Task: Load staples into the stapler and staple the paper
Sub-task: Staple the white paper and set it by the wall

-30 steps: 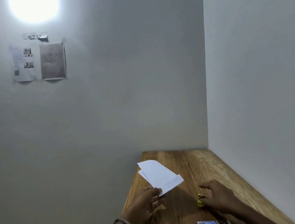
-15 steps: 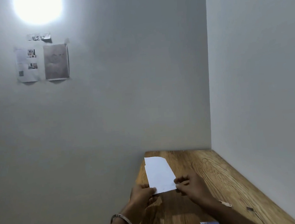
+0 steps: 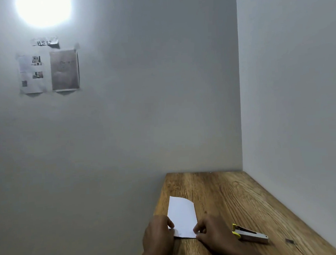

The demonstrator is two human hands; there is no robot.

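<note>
A folded white paper lies flat on the wooden table, pointing away from me. My left hand pinches its near left corner and my right hand pinches its near right corner. A small grey stapler with a yellow end lies on the table just right of my right hand, untouched. A small dark bit, perhaps staples, sits further right; I cannot tell for certain.
The table stands in a corner, with one white wall behind it and another along its right side. Its left edge drops off to the floor. Printed sheets hang on the far wall.
The paper came down from the air and was laid flat on the table. My right hand left the stapler and joined the left on the paper's near edge.
</note>
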